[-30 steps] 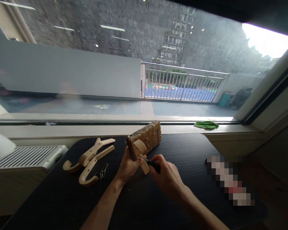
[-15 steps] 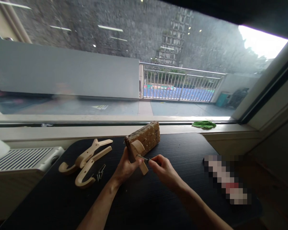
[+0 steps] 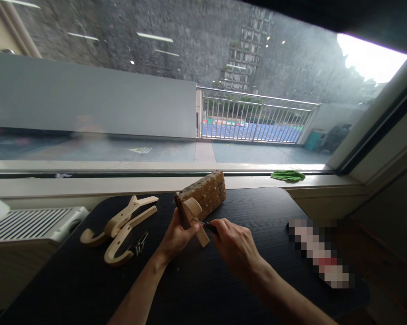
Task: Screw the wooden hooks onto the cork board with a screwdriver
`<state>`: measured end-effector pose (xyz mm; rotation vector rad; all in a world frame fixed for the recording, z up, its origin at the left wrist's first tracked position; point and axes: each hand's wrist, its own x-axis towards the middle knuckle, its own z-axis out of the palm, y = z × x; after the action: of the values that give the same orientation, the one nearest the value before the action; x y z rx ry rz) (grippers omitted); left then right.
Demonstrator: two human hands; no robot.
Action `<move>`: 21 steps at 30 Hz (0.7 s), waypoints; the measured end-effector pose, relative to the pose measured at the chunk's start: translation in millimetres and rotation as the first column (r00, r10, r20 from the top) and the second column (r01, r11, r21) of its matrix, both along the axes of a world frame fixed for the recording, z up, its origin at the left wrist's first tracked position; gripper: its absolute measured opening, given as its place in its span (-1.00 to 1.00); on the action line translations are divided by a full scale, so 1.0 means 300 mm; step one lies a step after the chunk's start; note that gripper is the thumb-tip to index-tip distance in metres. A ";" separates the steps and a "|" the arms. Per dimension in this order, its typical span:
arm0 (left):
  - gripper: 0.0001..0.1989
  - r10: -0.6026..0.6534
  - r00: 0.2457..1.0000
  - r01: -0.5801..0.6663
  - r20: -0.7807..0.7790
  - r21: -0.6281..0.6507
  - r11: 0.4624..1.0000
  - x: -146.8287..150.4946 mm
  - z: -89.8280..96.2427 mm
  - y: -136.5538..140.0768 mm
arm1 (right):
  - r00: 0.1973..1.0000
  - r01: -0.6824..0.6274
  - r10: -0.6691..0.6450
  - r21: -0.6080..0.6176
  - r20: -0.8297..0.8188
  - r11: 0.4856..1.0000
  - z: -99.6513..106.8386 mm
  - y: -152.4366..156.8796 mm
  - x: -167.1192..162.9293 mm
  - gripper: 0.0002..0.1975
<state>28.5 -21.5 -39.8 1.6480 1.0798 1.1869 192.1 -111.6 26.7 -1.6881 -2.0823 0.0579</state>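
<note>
My left hand (image 3: 174, 238) is closed around a pale wooden hook (image 3: 192, 206), pressing it against the end of a rough wooden block (image 3: 212, 194). The block lies tilted on the black table. In my right hand (image 3: 237, 241) is a screwdriver with a dark handle (image 3: 210, 226). Its thin shaft points left at the hook, close to my left thumb; the tip and any screw under it are too small to make out. To the left lie more loose wooden hooks (image 3: 118, 247), with several small screws (image 3: 141, 244) beside them.
The black table (image 3: 203, 289) stands against a window sill (image 3: 149, 184). A green cloth (image 3: 287, 175) lies on the sill at the right. A blurred-out, pixelated object (image 3: 320, 255) is on the table's right side. A white radiator (image 3: 40, 223) stands at the left.
My right hand has rolled over, so its back now faces up more, and more of the screwdriver's handle shows. My left hand, the hook and the block have barely moved.
</note>
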 end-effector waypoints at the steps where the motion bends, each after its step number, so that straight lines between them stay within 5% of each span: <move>1: -0.53 0.001 1.000 -0.001 0.004 0.001 1.000 -0.001 -0.003 0.002 | 0.999 0.001 -0.001 0.005 0.036 1.000 -0.010 0.001 -0.004 -0.85; 4: -0.53 -0.005 1.000 0.005 0.005 -0.003 1.000 -0.006 -0.017 0.011 | 0.998 0.041 -0.040 -0.025 0.038 0.999 -0.051 -0.001 -0.020 -0.85; 7: -0.53 -0.020 1.000 0.021 0.024 -0.035 0.999 -0.009 -0.029 0.017 | 0.987 0.075 -0.093 -0.131 -0.133 0.989 -0.089 -0.007 -0.031 -0.82; 12: -0.52 -0.060 0.994 0.068 0.086 -0.096 0.993 -0.006 -0.031 0.014 | 0.917 -0.057 -0.074 -0.313 -0.392 0.948 -0.101 0.004 -0.028 -0.57; 17: -0.53 -0.017 0.999 0.018 0.038 -0.045 0.999 -0.004 -0.015 0.010 | 0.938 0.030 -0.117 -0.261 -0.326 0.965 -0.067 0.014 -0.010 -0.76; 21: -0.53 -0.004 1.000 0.005 0.030 -0.030 1.000 -0.002 -0.007 0.008 | 0.984 0.093 -0.106 -0.087 -0.147 0.992 -0.040 0.009 -0.010 -0.82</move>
<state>27.9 -19.2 -41.9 1.6041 1.0694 1.1836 189.0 -108.9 14.8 -1.7744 -1.9052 0.2334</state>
